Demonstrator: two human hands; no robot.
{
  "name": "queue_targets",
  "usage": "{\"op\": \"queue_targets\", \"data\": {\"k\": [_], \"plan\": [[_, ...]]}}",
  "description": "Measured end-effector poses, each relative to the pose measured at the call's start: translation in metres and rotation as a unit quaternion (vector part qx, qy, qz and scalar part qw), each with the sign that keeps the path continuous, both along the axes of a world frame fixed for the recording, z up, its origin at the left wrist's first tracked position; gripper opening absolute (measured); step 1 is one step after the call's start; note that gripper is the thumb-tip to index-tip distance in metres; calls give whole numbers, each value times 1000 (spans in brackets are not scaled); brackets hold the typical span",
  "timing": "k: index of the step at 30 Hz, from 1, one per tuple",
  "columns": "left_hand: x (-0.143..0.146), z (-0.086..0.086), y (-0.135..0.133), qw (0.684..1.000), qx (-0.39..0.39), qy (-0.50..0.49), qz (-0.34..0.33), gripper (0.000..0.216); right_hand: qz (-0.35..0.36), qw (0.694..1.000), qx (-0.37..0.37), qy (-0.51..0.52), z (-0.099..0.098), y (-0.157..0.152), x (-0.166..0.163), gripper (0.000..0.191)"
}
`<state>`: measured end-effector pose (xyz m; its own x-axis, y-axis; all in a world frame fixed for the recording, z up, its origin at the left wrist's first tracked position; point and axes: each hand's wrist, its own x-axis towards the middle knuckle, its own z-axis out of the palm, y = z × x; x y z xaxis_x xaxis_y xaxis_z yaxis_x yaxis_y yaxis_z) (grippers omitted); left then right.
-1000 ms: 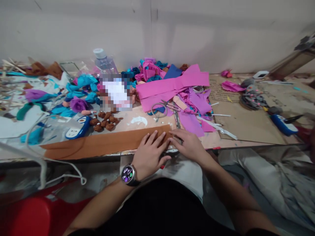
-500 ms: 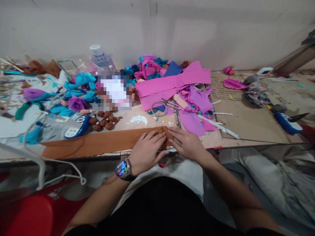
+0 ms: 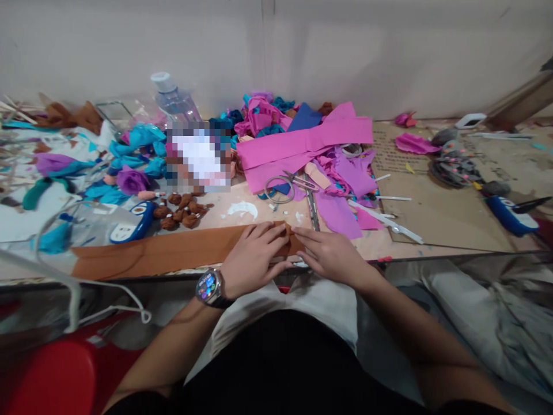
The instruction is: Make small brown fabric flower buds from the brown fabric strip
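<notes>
A long strip of brown crepe paper [image 3: 173, 248] lies along the front edge of the table. My left hand [image 3: 254, 253], with a smartwatch [image 3: 209, 286] on its wrist, rests on the strip near its right end, fingers stretched out flat. My right hand [image 3: 332, 253] lies on the strip's right end, fingers extended and pointing left. Both hands' fingertips nearly meet over a small crease in the paper. What lies under the fingers is hidden.
Behind the hands lie pink crepe strips [image 3: 302, 141], scissors [image 3: 305, 181], a roll of tape [image 3: 279, 190] and a cutter knife [image 3: 311, 210]. Brown wrapped balls [image 3: 185, 210], a blue-and-white power socket [image 3: 132, 222] and a bottle [image 3: 177, 104] stand left. Cardboard [image 3: 436, 213] covers the right side.
My left hand has slid slightly left and its fingers have drawn closer to the strip's fold. My right hand has shifted a little right, still on the strip's end.
</notes>
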<state>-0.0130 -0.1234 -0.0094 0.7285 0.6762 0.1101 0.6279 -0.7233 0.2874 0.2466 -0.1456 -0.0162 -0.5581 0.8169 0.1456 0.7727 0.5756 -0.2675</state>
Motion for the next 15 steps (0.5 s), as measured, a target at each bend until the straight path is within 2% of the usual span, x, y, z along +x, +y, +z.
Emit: {"op": "queue_targets", "data": {"k": [9, 15], "plan": [[-3, 0, 6, 1000, -3, -9, -6, 56, 29, 999, -10, -34, 11, 3, 0, 48], [-3, 3, 8, 1000, -13, -12, -6, 54, 11, 999, -20, -28, 10, 4, 1, 55]]}}
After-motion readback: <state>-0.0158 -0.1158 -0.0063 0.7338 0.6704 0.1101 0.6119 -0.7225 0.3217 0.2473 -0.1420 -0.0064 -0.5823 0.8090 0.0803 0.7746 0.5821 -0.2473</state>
